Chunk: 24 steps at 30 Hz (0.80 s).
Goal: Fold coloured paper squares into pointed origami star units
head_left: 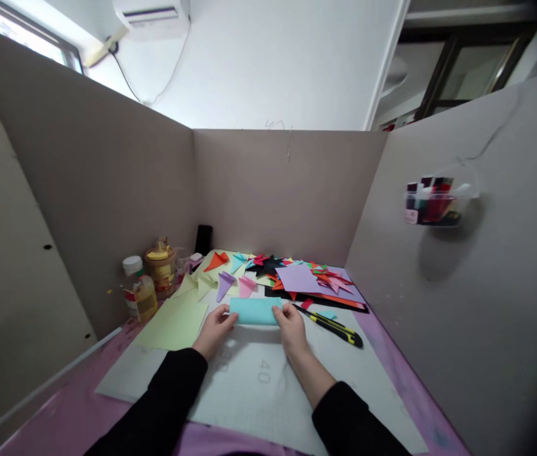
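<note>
While your left hand (216,330) and right hand (293,328) pinch blue paper (255,312) at either end, hold edges even, clear of the knife (339,329) rightward.

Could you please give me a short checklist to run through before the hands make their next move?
1. Left hand gripping the left end of the rectangular light-blue paper: ok.
2. Right hand gripping its right end: ok.
3. Slim black-and-yellow utility knife well away from the right hand: not ok; its front end lies close beside it.
4. Paper's edges lined up exactly: cannot tell; too small to judge.
5. White-capped transparent bottle upright: ok.
</note>
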Motion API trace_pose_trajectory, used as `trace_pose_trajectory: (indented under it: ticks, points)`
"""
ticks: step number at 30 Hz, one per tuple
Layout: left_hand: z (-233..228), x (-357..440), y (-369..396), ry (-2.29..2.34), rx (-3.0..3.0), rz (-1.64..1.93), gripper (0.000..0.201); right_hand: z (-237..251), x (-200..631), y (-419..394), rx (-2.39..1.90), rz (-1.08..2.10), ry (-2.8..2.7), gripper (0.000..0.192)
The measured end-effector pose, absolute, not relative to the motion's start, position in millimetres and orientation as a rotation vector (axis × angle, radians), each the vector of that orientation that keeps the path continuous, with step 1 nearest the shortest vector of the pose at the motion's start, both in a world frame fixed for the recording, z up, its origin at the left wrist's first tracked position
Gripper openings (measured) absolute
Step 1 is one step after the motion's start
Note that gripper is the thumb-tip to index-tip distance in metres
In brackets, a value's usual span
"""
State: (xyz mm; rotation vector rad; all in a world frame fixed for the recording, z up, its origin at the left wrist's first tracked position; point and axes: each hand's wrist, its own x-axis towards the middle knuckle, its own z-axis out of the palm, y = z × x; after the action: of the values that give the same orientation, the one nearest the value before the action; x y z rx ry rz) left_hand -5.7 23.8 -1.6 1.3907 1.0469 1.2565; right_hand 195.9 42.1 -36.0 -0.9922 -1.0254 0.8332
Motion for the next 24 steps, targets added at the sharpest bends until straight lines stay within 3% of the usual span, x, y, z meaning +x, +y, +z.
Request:
trace_pose_trajectory:
  ticks: [6, 24]
  points:
    - [-8, -10, 29, 1.168, 1.437, 1.274, 0.036, -34, 196, 43, -0.949, 0.893, -1.009, 0.028]
    - [-18, -15, 38, 1.202, 1.491, 1.296, 0.032, -33, 198, 49, -0.977, 0.923, -1.024, 0.031]
